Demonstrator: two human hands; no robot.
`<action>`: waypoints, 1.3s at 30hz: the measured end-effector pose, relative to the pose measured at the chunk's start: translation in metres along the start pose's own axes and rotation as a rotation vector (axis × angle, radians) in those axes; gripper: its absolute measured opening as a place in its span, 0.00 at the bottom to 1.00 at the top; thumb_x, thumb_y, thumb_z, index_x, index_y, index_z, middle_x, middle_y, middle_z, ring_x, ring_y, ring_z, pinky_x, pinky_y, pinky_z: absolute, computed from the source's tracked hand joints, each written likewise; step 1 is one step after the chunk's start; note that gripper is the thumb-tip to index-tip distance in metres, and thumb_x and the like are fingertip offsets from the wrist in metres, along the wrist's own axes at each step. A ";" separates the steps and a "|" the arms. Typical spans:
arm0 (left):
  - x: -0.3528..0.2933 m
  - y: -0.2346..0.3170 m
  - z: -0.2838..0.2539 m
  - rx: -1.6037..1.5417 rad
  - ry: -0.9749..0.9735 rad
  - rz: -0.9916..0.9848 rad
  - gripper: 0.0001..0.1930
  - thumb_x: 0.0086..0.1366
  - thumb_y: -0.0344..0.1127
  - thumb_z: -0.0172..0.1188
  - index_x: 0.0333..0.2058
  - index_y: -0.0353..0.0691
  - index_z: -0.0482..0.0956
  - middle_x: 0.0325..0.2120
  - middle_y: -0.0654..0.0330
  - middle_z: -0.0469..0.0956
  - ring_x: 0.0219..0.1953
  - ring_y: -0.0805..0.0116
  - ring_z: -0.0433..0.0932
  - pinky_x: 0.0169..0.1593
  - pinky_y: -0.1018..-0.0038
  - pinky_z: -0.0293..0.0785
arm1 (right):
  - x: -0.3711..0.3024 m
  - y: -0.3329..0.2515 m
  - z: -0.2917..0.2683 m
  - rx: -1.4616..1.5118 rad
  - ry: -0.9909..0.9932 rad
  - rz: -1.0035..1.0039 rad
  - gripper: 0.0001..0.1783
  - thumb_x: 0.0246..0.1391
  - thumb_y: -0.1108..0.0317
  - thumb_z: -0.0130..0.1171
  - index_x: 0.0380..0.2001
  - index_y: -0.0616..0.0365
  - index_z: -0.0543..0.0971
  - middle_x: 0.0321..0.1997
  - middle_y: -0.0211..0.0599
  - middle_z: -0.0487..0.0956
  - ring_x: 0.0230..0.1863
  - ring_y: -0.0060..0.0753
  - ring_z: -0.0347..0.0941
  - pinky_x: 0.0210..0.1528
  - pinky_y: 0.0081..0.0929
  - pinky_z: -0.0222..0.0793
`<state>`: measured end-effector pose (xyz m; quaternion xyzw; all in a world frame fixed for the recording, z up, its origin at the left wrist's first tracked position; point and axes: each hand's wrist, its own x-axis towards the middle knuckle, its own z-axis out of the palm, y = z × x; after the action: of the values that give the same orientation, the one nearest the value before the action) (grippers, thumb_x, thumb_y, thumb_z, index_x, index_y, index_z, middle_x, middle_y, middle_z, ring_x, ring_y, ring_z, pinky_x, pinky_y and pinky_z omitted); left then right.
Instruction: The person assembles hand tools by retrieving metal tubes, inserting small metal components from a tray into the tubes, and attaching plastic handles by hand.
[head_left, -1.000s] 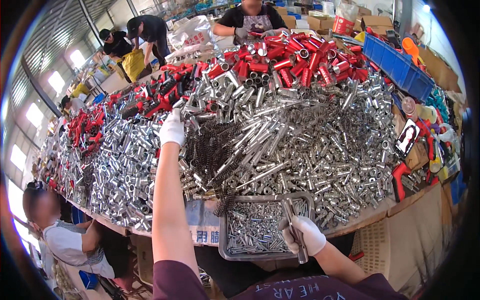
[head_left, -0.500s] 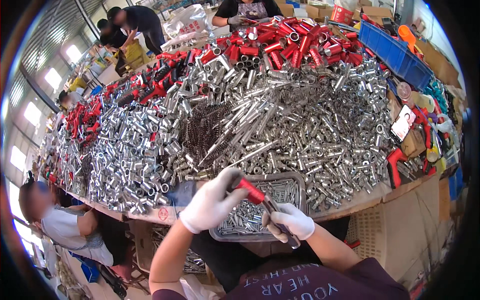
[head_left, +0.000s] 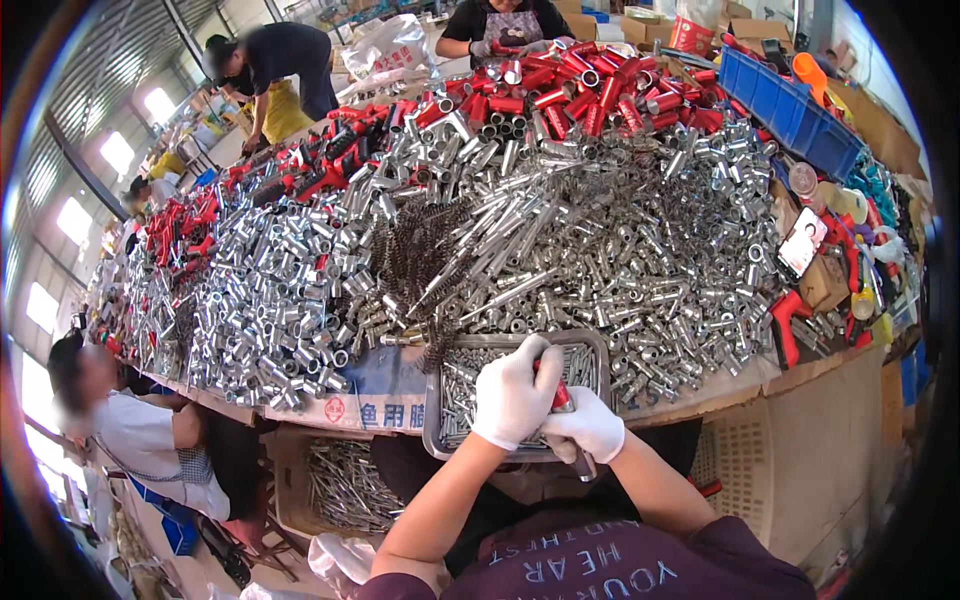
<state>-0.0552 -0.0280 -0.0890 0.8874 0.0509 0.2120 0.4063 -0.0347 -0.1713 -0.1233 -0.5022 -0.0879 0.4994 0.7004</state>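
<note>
Both of my hands wear white gloves and work together over the near side of a dark tray (head_left: 433, 425) filled with small metal pins. My left hand (head_left: 512, 395) is closed around the upper part of a tube-shaped tool (head_left: 562, 399) with a red sleeve; the fingers hide its top. Lower down, my right hand (head_left: 590, 428) wraps the same tool, and its dark metal end (head_left: 585, 465) sticks out below that hand. The tool is tilted, top toward the left hand. Dark coil springs (head_left: 436, 345) lie against the tray's far left corner.
A wide heap of silver metal fittings (head_left: 270, 320) covers the table, with red sleeves (head_left: 600, 90) beyond. A blue bin (head_left: 790, 100), a phone (head_left: 803, 243) and a red pistol-shaped handle (head_left: 787, 328) lie right. A crate of rods (head_left: 350, 485) stands below the table. Co-workers sit left and opposite.
My left hand has moved right and down along the tool toward my right hand, covering most of the red sleeve. Some dark springs now reach the tray's corner.
</note>
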 end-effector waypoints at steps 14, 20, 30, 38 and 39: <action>0.010 0.006 -0.022 0.285 -0.099 0.227 0.07 0.63 0.33 0.55 0.33 0.40 0.81 0.16 0.50 0.76 0.19 0.53 0.79 0.25 0.64 0.73 | 0.003 -0.008 0.004 0.091 -0.113 -0.121 0.38 0.49 0.74 0.59 0.65 0.54 0.62 0.19 0.26 0.71 0.12 0.16 0.64 0.11 0.20 0.58; 0.053 -0.013 -0.022 0.365 0.016 0.250 0.10 0.67 0.36 0.54 0.40 0.40 0.83 0.22 0.53 0.80 0.22 0.56 0.80 0.30 0.66 0.76 | 0.002 -0.005 -0.007 0.113 -0.013 -0.096 0.23 0.54 0.68 0.56 0.52 0.62 0.67 0.14 0.24 0.64 0.09 0.18 0.60 0.11 0.20 0.58; 0.102 -0.064 -0.050 0.683 0.025 0.524 0.13 0.54 0.23 0.61 0.40 0.39 0.74 0.40 0.54 0.77 0.43 0.53 0.76 0.44 0.63 0.76 | 0.005 0.000 -0.009 0.136 -0.076 -0.164 0.20 0.57 0.67 0.52 0.51 0.64 0.67 0.12 0.25 0.65 0.07 0.19 0.60 0.09 0.19 0.59; 0.076 0.011 -0.054 -0.133 -0.294 0.026 0.11 0.65 0.23 0.55 0.47 0.32 0.75 0.34 0.60 0.79 0.31 0.76 0.77 0.32 0.79 0.77 | 0.001 0.000 -0.008 0.098 -0.108 -0.151 0.19 0.54 0.65 0.56 0.48 0.58 0.70 0.15 0.23 0.65 0.09 0.16 0.59 0.11 0.19 0.55; 0.073 0.013 -0.055 -0.231 -0.489 -0.120 0.09 0.64 0.24 0.56 0.43 0.30 0.77 0.31 0.59 0.80 0.29 0.75 0.79 0.33 0.78 0.79 | -0.001 0.000 -0.007 0.099 -0.108 -0.151 0.19 0.54 0.65 0.56 0.48 0.58 0.70 0.15 0.23 0.65 0.09 0.16 0.59 0.11 0.19 0.55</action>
<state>-0.0127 0.0212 -0.0231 0.8554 -0.0209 -0.0285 0.5167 -0.0305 -0.1761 -0.1265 -0.4312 -0.1383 0.4755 0.7543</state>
